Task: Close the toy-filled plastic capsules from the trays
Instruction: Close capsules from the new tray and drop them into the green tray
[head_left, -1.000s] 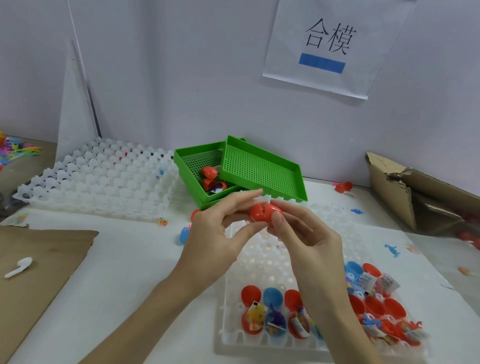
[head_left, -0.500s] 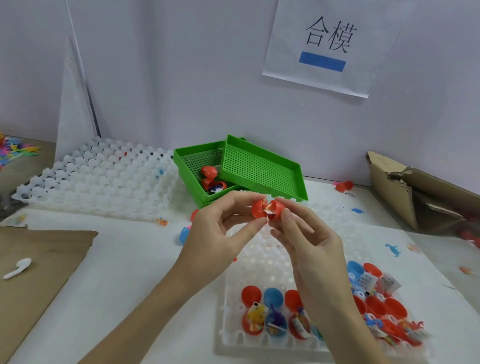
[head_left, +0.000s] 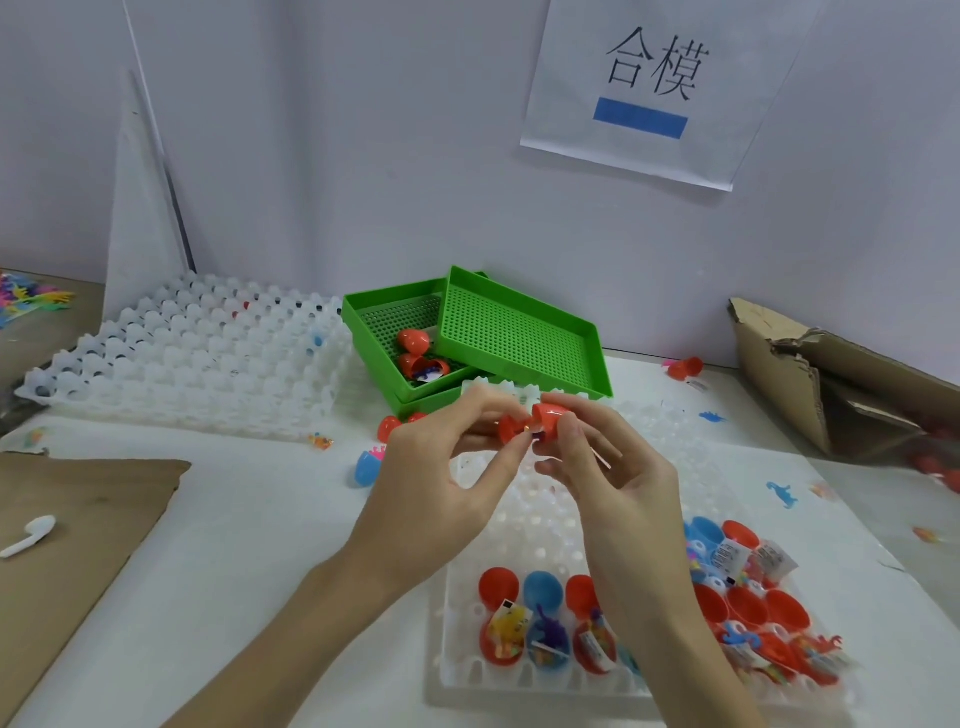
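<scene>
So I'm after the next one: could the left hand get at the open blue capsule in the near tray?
Probably not yet: the left hand and right hand both hold the red capsule. Nothing covers the blue capsule.

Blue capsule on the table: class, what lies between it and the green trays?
In the head view, a red capsule lies between the blue capsule and the green trays.

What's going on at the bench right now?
A person is holding a red plastic capsule above the white moulded tray, one half pinched in the left hand, the other in the right hand. The halves sit tilted against each other with a gap showing, so it is not closed. Open, toy-filled red and blue capsules wait in the tray's near rows. A few red capsules lie in the green perforated tray behind.
</scene>
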